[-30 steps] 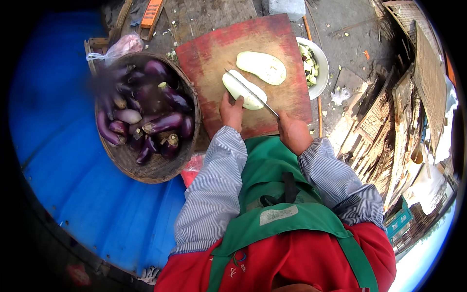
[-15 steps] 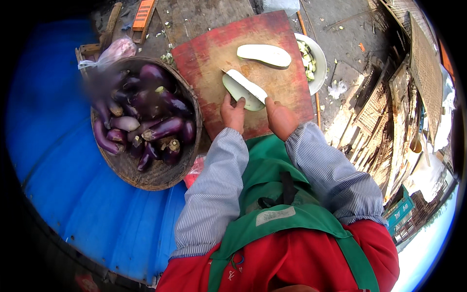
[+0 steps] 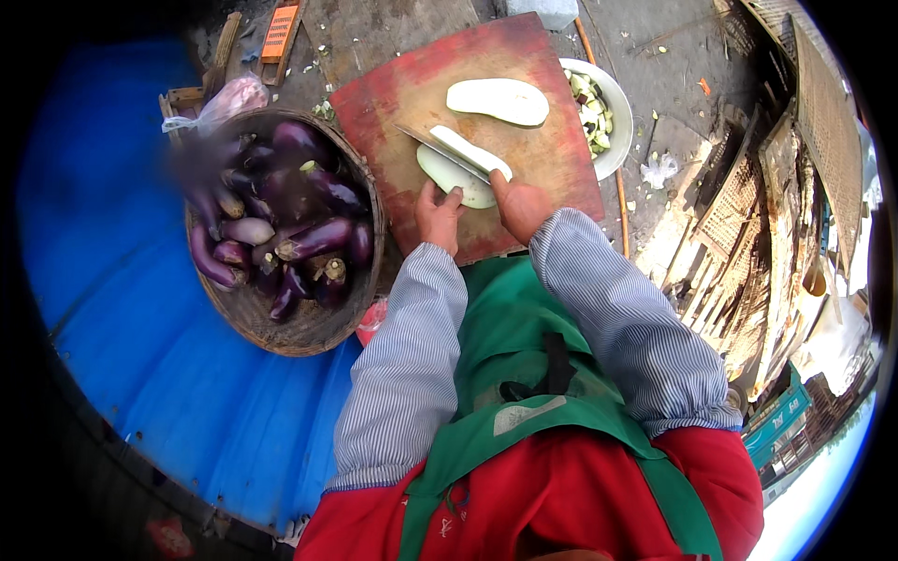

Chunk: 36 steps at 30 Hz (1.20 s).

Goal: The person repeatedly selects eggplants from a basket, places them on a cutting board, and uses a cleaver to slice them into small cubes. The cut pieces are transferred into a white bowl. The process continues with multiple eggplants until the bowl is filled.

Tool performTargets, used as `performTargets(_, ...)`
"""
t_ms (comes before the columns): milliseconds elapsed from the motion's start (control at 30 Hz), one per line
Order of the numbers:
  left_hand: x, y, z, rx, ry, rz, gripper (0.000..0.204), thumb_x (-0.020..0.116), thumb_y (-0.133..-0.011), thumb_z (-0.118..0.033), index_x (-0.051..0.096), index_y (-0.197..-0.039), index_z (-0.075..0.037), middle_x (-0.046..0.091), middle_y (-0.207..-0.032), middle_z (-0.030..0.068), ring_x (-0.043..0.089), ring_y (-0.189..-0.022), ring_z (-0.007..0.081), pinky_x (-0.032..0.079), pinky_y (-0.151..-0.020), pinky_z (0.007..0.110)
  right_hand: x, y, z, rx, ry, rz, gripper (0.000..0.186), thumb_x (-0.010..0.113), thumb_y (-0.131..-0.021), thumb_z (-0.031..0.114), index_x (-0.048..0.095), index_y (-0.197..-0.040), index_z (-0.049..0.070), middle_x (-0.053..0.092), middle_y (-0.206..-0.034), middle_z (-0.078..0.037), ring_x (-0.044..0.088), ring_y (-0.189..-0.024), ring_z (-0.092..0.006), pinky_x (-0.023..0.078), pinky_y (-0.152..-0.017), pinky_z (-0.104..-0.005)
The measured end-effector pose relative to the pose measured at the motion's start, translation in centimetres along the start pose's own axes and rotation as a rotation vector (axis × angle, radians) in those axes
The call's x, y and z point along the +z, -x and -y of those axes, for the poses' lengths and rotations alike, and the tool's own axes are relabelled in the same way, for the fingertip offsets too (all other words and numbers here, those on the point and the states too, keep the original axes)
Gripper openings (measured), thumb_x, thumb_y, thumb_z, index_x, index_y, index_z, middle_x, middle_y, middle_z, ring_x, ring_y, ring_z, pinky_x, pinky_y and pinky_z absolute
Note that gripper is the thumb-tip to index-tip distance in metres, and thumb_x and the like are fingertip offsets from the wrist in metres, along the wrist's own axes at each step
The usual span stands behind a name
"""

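Observation:
On the worn red wooden board, my left hand grips the near edge of a pale, lengthwise-cut eggplant piece with thumb and fingers. My right hand is closed on a long knife, whose blade lies slantwise along that piece, with a narrower white slice just beyond it. The knife's handle is hidden in my fingers. A second pale eggplant piece lies farther back on the board.
At the left, a round woven basket holds many purple eggplants on a blue surface. A white bowl of cubes stands behind the board's right side, beside a thin pole. A pink bag and broken woven panels are around.
The knife has cut through the nearer piece, and a slice has parted from it toward the back. My right hand has moved leftward and up with the knife; my left hand has shifted slightly left.

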<state>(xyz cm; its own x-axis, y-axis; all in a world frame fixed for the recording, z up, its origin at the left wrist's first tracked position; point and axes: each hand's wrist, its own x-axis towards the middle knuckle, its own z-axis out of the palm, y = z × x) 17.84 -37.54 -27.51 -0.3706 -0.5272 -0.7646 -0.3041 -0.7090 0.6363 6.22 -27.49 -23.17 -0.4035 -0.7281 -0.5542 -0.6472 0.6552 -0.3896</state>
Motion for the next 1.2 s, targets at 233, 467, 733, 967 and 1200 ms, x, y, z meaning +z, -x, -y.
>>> performTargets(233, -1.0, -0.4, 0.4, 0.0, 0.063, -0.053, 0.039, 0.057, -0.09, -0.002, 0.046, -0.127, -0.003, 0.057, -0.117, 0.0093, 0.058, -0.097, 0.0177, 0.052, -0.077, 0.033, 1.2, 5.7, -4.3, 0.049, -0.059, 0.022, 0.027, 0.053, -0.081, 0.005, 0.043, -0.106, 0.003, 0.063, -0.077, -0.02, 0.064, -0.07, -0.038, 0.05, -0.059, -0.047)
performTargets(467, 0.1, -0.7, 1.4, 0.002, 0.009, -0.167, 0.036, 0.062, -0.087, -0.003, 0.043, -0.117, -0.004, 0.058, -0.106, 0.0094, 0.058, -0.095, 0.0195, 0.052, -0.078, 0.036, -1.6, 8.9, -2.0, -0.034, -0.146, -0.125, 0.023, 0.053, -0.08, 0.005, 0.046, -0.101, 0.005, 0.062, -0.082, -0.021, 0.063, -0.07, -0.0381, 0.05, -0.06, -0.0474)
performTargets(733, 0.7, -0.7, 1.0, -0.002, -0.028, -0.185, 0.034, 0.062, -0.085, -0.001, 0.044, -0.113, -0.006, 0.055, -0.104, 0.0074, 0.057, -0.09, 0.0181, 0.051, -0.073, 0.034, -0.4, 6.7, -0.6, -0.009, -0.055, -0.065, 0.025, 0.054, -0.079, 0.003, 0.045, -0.102, 0.005, 0.06, -0.08, -0.019, 0.063, -0.069, -0.0369, 0.05, -0.057, -0.046)
performTargets(967, 0.4, -1.2, 0.9, 0.014, -0.098, -0.169, 0.032, 0.063, -0.085, -0.001, 0.045, -0.111, -0.005, 0.054, -0.1, 0.0068, 0.056, -0.087, 0.0167, 0.05, -0.07, 0.031, 1.2, 1.2, 0.8, 0.069, -0.06, 0.116, 0.023, 0.051, -0.083, 0.005, 0.042, -0.103, 0.004, 0.061, -0.086, -0.022, 0.064, -0.076, -0.0386, 0.051, -0.063, -0.0469)
performTargets(1200, -1.4, -1.3, 1.1, 0.029, -0.14, -0.178, 0.041, 0.062, -0.084, 0.0, 0.044, -0.12, -0.002, 0.052, -0.106, 0.0091, 0.056, -0.09, 0.0167, 0.051, -0.072, 0.031, 1.4, 3.2, -1.7, -0.003, -0.068, 0.073, 0.023, 0.053, -0.083, 0.007, 0.042, -0.103, 0.003, 0.062, -0.083, -0.023, 0.063, -0.071, -0.0401, 0.049, -0.062, -0.0494)
